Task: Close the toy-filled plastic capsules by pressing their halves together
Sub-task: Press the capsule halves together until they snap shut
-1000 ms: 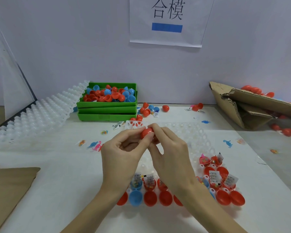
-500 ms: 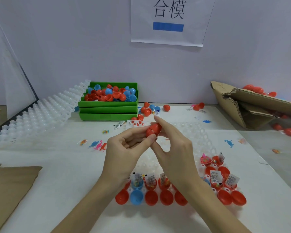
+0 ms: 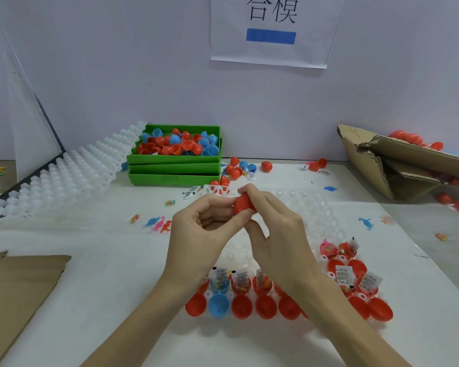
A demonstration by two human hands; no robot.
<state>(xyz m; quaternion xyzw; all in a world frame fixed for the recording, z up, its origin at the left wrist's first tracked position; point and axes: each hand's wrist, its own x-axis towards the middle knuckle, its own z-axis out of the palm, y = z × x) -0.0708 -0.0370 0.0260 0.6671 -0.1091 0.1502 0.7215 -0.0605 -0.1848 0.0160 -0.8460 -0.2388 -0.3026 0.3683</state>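
Fingers [image 3: 245, 217] of both hands pinch the red capsule [image 3: 243, 204], long axis tilted up-right.

A red capsule [image 3: 243, 204] is held up above the white tray [image 3: 326, 215]. More red and blue open capsules [image 3: 265, 292] sit in the tray's near rows, little toys and paper slips inside.

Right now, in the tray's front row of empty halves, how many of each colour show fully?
Red halves: 6
Blue halves: 1
Total: 7
The right forearm crosses the row and may hide more.
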